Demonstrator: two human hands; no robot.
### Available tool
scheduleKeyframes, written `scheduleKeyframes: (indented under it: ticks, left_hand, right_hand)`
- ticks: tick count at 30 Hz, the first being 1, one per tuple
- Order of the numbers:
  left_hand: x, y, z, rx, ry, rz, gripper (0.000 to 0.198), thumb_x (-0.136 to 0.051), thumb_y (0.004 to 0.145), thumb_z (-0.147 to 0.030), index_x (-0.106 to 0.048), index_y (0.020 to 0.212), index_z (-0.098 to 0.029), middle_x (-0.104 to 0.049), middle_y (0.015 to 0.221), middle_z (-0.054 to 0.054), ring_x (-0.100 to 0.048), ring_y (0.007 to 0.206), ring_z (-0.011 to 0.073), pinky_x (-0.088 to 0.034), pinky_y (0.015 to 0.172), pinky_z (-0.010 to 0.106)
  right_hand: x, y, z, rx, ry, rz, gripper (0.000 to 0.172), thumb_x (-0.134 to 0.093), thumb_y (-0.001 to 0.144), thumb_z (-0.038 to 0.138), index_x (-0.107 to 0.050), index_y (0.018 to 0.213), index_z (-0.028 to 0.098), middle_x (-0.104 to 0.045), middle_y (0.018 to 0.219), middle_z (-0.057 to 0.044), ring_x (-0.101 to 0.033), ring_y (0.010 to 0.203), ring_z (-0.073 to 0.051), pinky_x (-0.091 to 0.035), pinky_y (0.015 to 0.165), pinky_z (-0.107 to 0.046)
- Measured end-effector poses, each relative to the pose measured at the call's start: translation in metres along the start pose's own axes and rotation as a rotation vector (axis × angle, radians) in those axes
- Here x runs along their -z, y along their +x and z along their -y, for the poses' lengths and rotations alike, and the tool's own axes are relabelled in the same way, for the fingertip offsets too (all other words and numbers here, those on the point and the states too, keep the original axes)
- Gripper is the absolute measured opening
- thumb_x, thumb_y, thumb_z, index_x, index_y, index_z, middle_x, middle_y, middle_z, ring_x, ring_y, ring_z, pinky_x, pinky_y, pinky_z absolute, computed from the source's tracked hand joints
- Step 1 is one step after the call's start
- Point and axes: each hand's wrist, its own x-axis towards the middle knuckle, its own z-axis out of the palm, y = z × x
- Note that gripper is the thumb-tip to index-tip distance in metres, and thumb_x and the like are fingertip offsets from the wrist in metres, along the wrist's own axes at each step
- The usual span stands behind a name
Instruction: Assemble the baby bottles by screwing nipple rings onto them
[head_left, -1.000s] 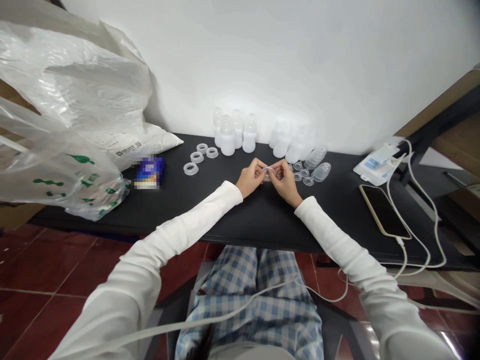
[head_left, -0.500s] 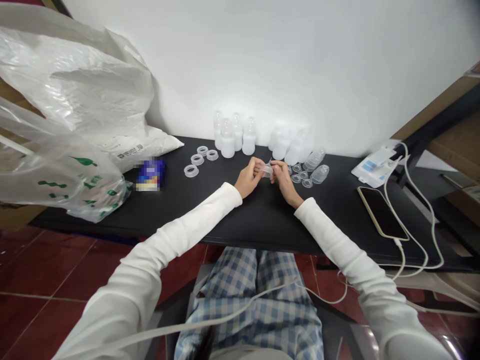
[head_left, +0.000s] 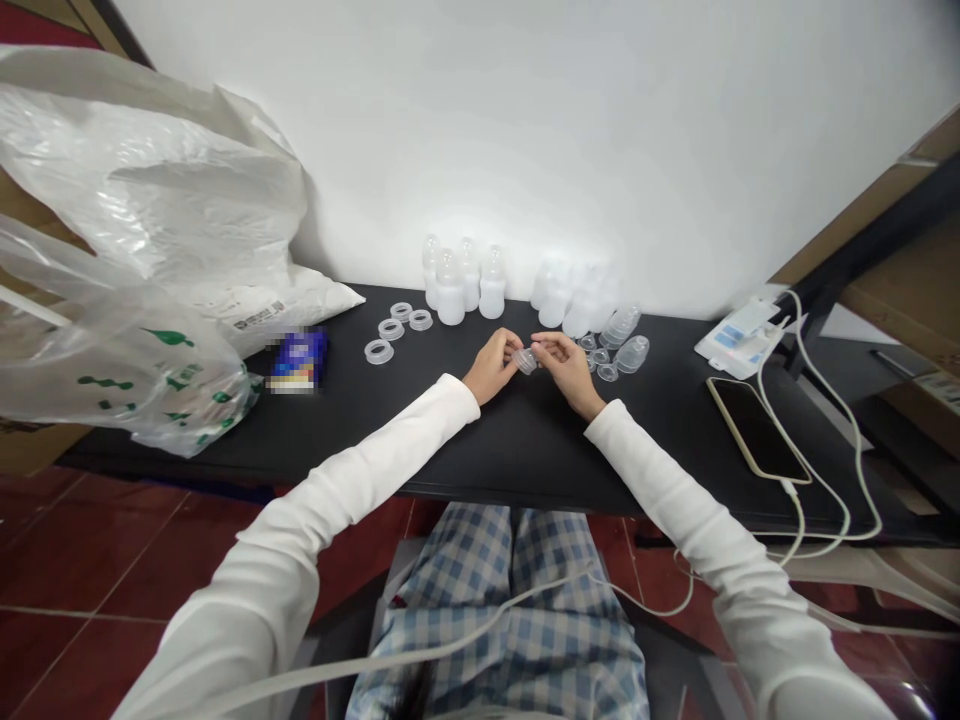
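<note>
My left hand (head_left: 495, 366) is closed around the edge of a clear screw ring (head_left: 526, 361) for a baby bottle, held just above the black table. My right hand (head_left: 568, 368) meets it from the other side, thumb and fingers pinched at a clear piece in the ring, probably a bottle nipple, mostly hidden by the fingertips. Several loose clear nipples (head_left: 607, 372) lie just right of my right hand, beside clear domed caps (head_left: 632, 354). Left of my left hand, several more screw rings (head_left: 379, 352) rest flat on the table.
Several capped white bottles (head_left: 450, 301) stand by the wall, with uncapped white bottles (head_left: 553, 303) to their right. A plastic bag (head_left: 187, 380) and a blue packet (head_left: 300, 358) sit at left. At right are a phone (head_left: 757, 430), its white cable (head_left: 862, 450) and a power strip (head_left: 739, 338).
The screw ring has tilted and shifted slightly left and down between my hands. The fingers of my right hand have moved over its top. The whole view has shifted a little.
</note>
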Motion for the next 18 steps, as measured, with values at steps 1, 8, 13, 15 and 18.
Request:
scheduleKeyframes:
  ticks: [1, 8, 13, 15, 18]
  left_hand:
    - [0.001, 0.0, -0.001, 0.003, -0.007, -0.018, 0.02, -0.063, 0.09, -0.03, -0.047, 0.096, -0.02, -0.059, 0.096, 0.002, -0.067, 0.084, 0.0111, -0.057, 0.075, 0.025]
    - [0.0, -0.001, 0.001, -0.055, 0.074, -0.061, 0.022, -0.063, 0.09, -0.025, -0.044, 0.102, -0.021, -0.058, 0.099, 0.002, -0.067, 0.085, 0.0118, -0.057, 0.073, 0.026]
    - [0.004, -0.002, 0.007, -0.063, 0.523, -0.043, 0.026, -0.059, 0.084, -0.01, -0.049, 0.107, -0.018, -0.055, 0.11, 0.01, -0.061, 0.101, 0.0222, -0.054, 0.093, 0.042]
    - [0.011, 0.001, 0.008, -0.022, 0.696, -0.042, 0.024, -0.056, 0.082, -0.006, -0.051, 0.104, -0.016, -0.054, 0.11, 0.013, -0.059, 0.103, 0.026, -0.051, 0.097, 0.047]
    - [0.022, 0.007, 0.006, 0.05, 0.824, -0.082, 0.024, -0.052, 0.081, -0.002, -0.053, 0.102, -0.014, -0.054, 0.109, 0.016, -0.058, 0.104, 0.0287, -0.05, 0.096, 0.047]
  right_hand:
    - [-0.001, 0.0, 0.0, -0.006, 0.019, -0.006, 0.052, -0.082, 0.069, 0.061, -0.07, 0.103, 0.023, -0.065, 0.082, 0.0, -0.06, 0.072, -0.012, -0.055, 0.068, -0.028]
    - [-0.003, -0.003, 0.003, -0.034, 0.005, 0.066, 0.046, -0.08, 0.071, 0.061, -0.072, 0.095, 0.022, -0.067, 0.081, 0.0, -0.059, 0.073, -0.013, -0.053, 0.07, -0.03]
    - [0.002, -0.001, 0.003, 0.085, -0.111, -0.163, 0.04, -0.077, 0.076, 0.058, -0.069, 0.093, 0.023, -0.061, 0.079, 0.001, -0.053, 0.068, -0.013, -0.05, 0.066, -0.03]
    - [0.005, -0.001, 0.005, 0.195, -0.247, -0.265, 0.035, -0.077, 0.079, 0.053, -0.069, 0.095, 0.022, -0.057, 0.08, 0.002, -0.05, 0.068, -0.012, -0.049, 0.067, -0.03]
    - [0.006, -0.005, 0.01, 0.367, -0.435, -0.359, 0.027, -0.074, 0.084, 0.045, -0.069, 0.098, 0.022, -0.056, 0.086, 0.0, -0.05, 0.072, -0.013, -0.05, 0.072, -0.031]
